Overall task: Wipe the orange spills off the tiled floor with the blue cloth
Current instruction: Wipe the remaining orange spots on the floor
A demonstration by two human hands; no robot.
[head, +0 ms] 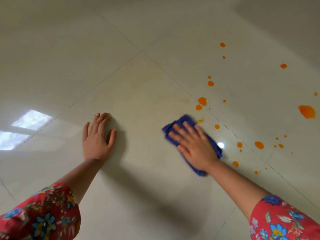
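My right hand [194,144] lies flat with straight fingers on the folded blue cloth [186,119], pressing it to the pale tiled floor [147,87]. Orange spills dot the floor to the right of the cloth: a faint smear [200,121] at the cloth's far corner, two blobs [202,101] just beyond it, a large patch [307,111] near the right edge and several small drops [259,145] to the right. My left hand [97,135] rests flat and open on the bare tile, well left of the cloth.
Thin grout lines [141,51] cross the glossy floor diagonally. A window's bright reflection [31,119] shows at the left, and a small light glare [220,145] sits beside the cloth. My shadow falls across the near tiles.
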